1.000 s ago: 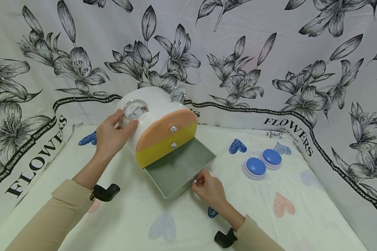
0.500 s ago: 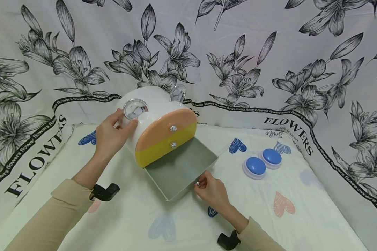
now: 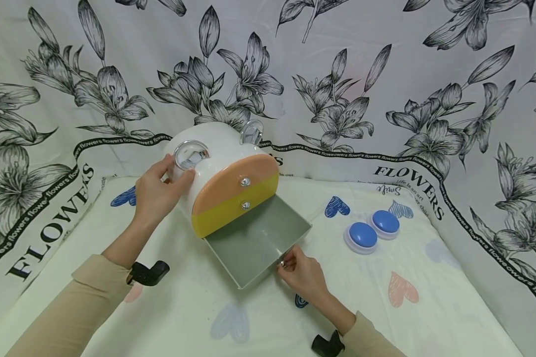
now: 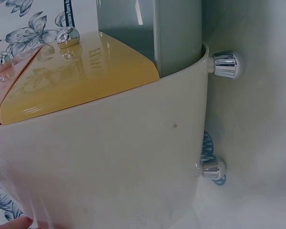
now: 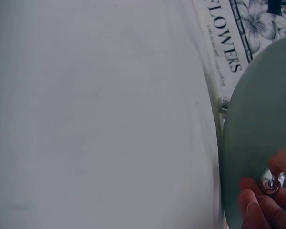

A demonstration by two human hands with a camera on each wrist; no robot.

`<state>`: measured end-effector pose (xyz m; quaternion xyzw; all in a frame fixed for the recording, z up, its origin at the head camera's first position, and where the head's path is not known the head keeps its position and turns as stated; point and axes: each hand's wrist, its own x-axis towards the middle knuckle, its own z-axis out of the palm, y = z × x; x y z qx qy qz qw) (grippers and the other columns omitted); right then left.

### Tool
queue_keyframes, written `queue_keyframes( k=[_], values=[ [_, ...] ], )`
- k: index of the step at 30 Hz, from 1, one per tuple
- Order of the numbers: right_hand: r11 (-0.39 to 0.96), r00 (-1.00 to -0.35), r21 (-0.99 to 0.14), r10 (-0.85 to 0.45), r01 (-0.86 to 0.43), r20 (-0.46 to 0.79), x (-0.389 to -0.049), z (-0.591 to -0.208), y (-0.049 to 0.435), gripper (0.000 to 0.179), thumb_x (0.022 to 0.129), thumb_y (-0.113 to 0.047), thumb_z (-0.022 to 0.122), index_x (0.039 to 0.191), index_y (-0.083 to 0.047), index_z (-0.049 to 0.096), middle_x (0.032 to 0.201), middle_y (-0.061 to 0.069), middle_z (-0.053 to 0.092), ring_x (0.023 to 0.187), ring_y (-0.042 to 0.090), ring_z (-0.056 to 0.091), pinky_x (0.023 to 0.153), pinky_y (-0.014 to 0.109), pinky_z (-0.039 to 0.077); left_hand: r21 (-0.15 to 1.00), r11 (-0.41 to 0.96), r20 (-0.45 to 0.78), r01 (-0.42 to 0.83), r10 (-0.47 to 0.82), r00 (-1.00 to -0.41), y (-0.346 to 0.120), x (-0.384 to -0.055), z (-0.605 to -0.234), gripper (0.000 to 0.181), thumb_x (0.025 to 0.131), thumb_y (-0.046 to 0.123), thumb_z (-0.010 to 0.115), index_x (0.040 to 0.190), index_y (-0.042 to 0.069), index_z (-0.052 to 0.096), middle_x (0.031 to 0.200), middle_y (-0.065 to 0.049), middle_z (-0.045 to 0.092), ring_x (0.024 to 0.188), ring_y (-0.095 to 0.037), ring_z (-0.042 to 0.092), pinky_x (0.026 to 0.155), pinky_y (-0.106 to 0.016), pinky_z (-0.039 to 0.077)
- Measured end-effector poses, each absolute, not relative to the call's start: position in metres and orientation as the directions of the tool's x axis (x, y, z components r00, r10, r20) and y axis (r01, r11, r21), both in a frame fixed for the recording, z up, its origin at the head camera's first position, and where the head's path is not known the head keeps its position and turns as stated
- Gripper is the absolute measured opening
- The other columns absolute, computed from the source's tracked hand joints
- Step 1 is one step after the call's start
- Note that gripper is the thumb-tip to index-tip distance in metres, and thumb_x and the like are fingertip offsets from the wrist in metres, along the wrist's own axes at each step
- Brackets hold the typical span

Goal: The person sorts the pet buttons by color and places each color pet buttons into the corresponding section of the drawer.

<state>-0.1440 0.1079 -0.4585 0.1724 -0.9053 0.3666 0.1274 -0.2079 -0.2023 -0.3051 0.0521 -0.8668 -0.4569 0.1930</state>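
Observation:
A white, rounded drawer box [image 3: 216, 136] stands on the bed-like cloth in the head view, its front facing lower right. Orange [image 3: 225, 182] and yellow [image 3: 232, 213] drawer fronts are closed, each with a silver knob. Below them, a grey-green drawer [image 3: 256, 240] is pulled far out, with nothing visible inside. My left hand [image 3: 161, 188] holds the box's left side beside a round chrome piece [image 3: 191, 154]; some fingertips are hidden behind the box. My right hand [image 3: 304, 275] pinches the green drawer's silver knob [image 5: 271, 182] between thumb and fingers.
Two blue-topped round push buttons [image 3: 363, 235] with clear bases stand to the right. Silver feet [image 4: 227, 65] show under the box in the left wrist view. A white cloth [image 3: 183, 317] with printed hearts covers the surface, and a flower-patterned curtain [image 3: 330, 29] hangs behind.
The green drawer has slid slightly farther out, toward the lower right, with my right hand on its knob. My left hand stays in place on the box.

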Motion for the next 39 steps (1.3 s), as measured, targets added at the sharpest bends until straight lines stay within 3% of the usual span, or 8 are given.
queue_keyframes(
  k=[12,18,23,31,39],
  values=[
    [0.608,-0.874,-0.632,-0.274,-0.480,0.401,-0.144,-0.455,0.120,0.021,0.076,-0.012,0.074,0.090,-0.013,0.059,0.080,-0.005,0.068,0.065,0.004,0.063,0.058,0.015,0.052,0.821,0.565,0.279,0.085,-0.266,-0.922,-0.203,-0.207,-0.305,0.074,0.082,0.050,0.060,0.139,0.010,0.040,0.145,-0.002,0.036,0.131,-0.022,0.038,0.099,-0.042,0.043],
    [0.645,-0.904,-0.642,-0.208,-0.415,0.374,-0.151,-0.448,0.140,0.019,0.079,-0.010,0.072,0.095,-0.014,0.063,0.086,-0.006,0.068,0.072,0.007,0.062,0.064,0.024,0.055,0.820,0.566,0.281,0.086,-0.268,-0.922,-0.203,-0.208,-0.306,0.073,0.081,0.051,0.061,0.139,0.011,0.040,0.145,-0.003,0.036,0.131,-0.022,0.038,0.099,-0.042,0.042],
    [0.685,-0.935,-0.652,-0.130,-0.325,0.330,-0.159,-0.439,0.158,0.020,0.081,-0.014,0.070,0.099,-0.016,0.063,0.091,-0.006,0.068,0.080,0.009,0.063,0.065,0.022,0.054,0.818,0.568,0.282,0.087,-0.264,-0.922,-0.203,-0.208,-0.307,0.074,0.081,0.052,0.060,0.139,0.011,0.040,0.145,-0.003,0.036,0.131,-0.023,0.038,0.099,-0.042,0.042],
    [0.691,-0.922,-0.638,-0.109,-0.340,0.373,-0.175,-0.430,0.187,0.039,0.082,-0.016,0.069,0.119,-0.010,0.057,0.113,0.005,0.063,0.100,0.021,0.060,0.077,0.037,0.055,0.819,0.566,0.278,0.088,-0.259,-0.925,-0.204,-0.207,-0.306,0.074,0.081,0.051,0.060,0.140,0.010,0.040,0.146,-0.003,0.035,0.131,-0.023,0.037,0.099,-0.042,0.042],
    [0.727,-0.911,-0.634,0.028,-0.264,0.411,-0.192,-0.425,0.222,0.054,0.084,-0.022,0.067,0.132,-0.006,0.047,0.126,0.015,0.055,0.112,0.032,0.053,0.088,0.049,0.049,0.818,0.569,0.277,0.084,-0.262,-0.924,-0.204,-0.207,-0.306,0.074,0.081,0.052,0.060,0.139,0.010,0.041,0.146,-0.003,0.035,0.132,-0.022,0.036,0.098,-0.043,0.043]
  ],
)
